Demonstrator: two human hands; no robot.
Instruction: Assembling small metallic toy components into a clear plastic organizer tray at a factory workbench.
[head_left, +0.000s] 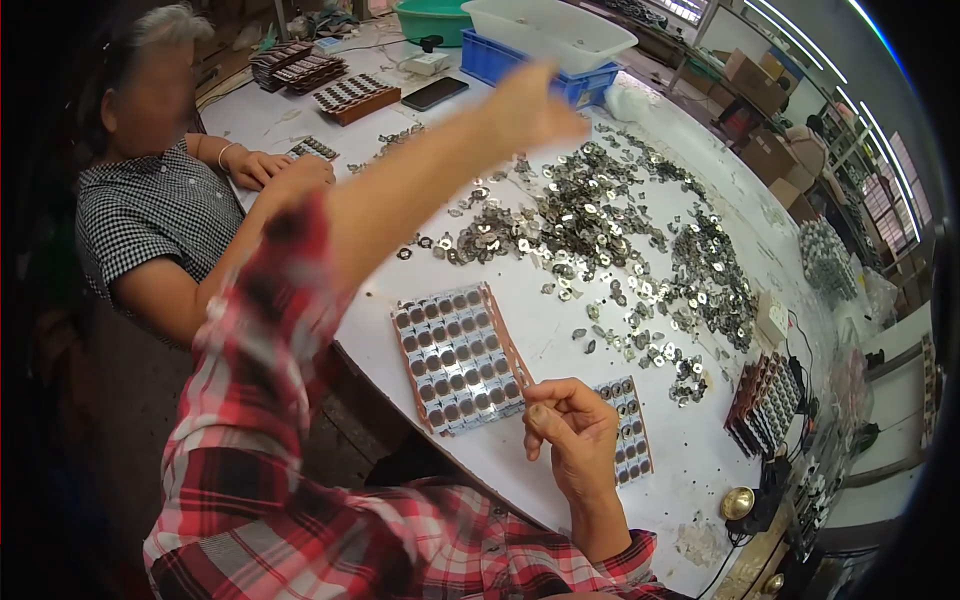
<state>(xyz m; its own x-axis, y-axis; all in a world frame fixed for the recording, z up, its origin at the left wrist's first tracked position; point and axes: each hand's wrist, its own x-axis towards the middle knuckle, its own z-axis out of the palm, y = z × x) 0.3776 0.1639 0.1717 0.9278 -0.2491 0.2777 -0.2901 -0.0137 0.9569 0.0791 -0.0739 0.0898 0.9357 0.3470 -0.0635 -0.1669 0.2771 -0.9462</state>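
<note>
step: filling tray (458, 355) | left hand (528, 105) raised, blurred, grip unclear; right hand (572, 430) pinched, perhaps holding a disc | next: careful seating

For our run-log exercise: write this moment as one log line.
left hand: raised over table, blurred | right hand: fingers curled beside tray | metal discs: scattered | co-worker: seated left

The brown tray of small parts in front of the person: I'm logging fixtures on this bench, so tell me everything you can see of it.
The brown tray is a flat rectangular board, reddish-brown at its rim, gridded with rows of small square pockets, each holding a shiny piece with a dark round centre. It looks full. It lies flat and slightly askew on the white table near its front edge. The right hand, fingers curled, is beside its lower right corner; contact cannot be told. A smaller filled strip lies past that hand.
</note>
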